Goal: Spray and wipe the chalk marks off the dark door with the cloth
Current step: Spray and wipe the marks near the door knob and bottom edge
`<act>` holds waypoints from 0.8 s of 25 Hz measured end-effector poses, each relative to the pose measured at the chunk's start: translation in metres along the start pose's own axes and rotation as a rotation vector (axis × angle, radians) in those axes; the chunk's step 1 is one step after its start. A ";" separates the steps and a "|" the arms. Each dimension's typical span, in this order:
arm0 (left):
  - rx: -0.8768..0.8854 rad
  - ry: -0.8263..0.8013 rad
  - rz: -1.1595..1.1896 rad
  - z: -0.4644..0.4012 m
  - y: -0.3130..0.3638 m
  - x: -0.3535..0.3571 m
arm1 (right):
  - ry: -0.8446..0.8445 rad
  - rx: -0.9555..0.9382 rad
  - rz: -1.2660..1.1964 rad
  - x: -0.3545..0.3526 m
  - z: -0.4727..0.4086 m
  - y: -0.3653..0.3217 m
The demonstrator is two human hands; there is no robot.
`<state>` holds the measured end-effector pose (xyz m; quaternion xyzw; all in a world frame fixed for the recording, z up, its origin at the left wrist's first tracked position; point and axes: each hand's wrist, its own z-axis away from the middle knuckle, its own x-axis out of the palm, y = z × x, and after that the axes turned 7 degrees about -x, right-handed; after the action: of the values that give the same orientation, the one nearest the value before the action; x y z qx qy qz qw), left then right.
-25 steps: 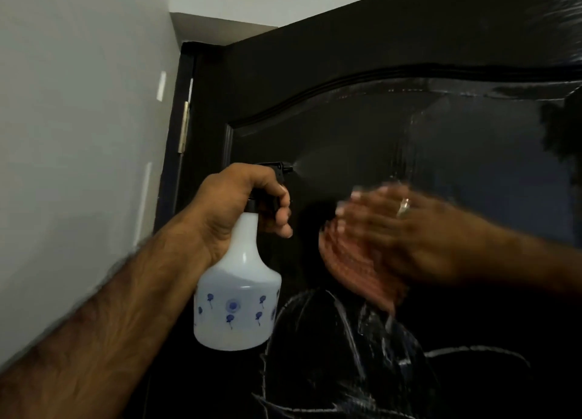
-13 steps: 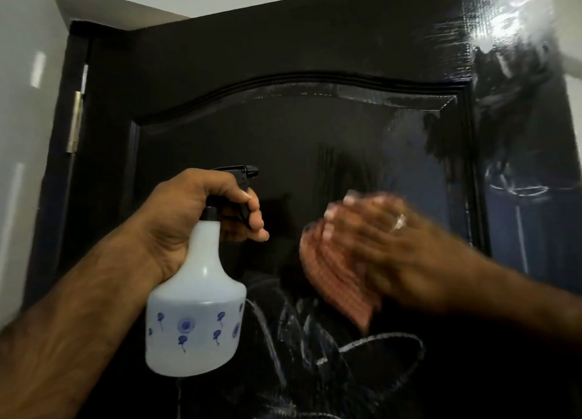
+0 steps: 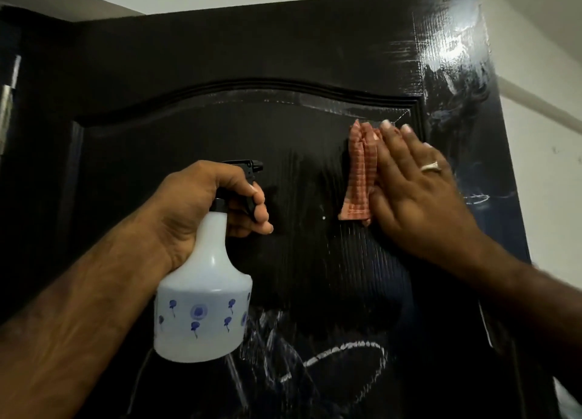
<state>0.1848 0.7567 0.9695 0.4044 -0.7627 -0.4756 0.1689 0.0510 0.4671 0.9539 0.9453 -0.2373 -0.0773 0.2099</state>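
Wiping is the step in hand: the right hand (image 3: 419, 195) presses the cloth (image 3: 362, 173) flat-fingered against the door (image 3: 220, 65) – upper panel – while the left hand (image 3: 201, 210) grips the spray bottle (image 3: 203, 299) (finger on trigger). Chalk marks (image 3: 340, 352) remain lower down – probably the next sweep's target.

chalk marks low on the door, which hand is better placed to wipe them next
Right. The right hand already presses the cloth flat on the door, above the chalk marks, so it likely only needs to slide down. The left hand grips the spray bottle.
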 end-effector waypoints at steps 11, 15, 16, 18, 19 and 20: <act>0.043 0.117 -0.035 -0.023 0.025 -0.035 | 0.070 0.050 0.134 -0.003 -0.093 0.007; 0.053 0.217 -0.030 -0.019 0.024 -0.069 | 0.025 -0.030 0.066 0.007 -0.143 -0.030; 0.056 0.244 -0.035 -0.017 0.025 -0.077 | 0.012 -0.056 0.047 0.010 -0.159 -0.045; 0.061 0.308 -0.058 -0.013 0.026 -0.096 | -0.002 -0.148 -0.001 0.019 -0.193 -0.079; 0.064 0.350 -0.071 -0.010 0.028 -0.106 | -0.021 -0.194 -0.031 0.023 -0.211 -0.098; 0.064 0.390 -0.082 -0.008 0.029 -0.117 | -0.053 -0.231 -0.061 0.027 -0.227 -0.118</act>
<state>0.2486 0.8498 1.0133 0.5247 -0.7131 -0.3704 0.2812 0.1801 0.6305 1.1056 0.9192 -0.2035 -0.1355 0.3086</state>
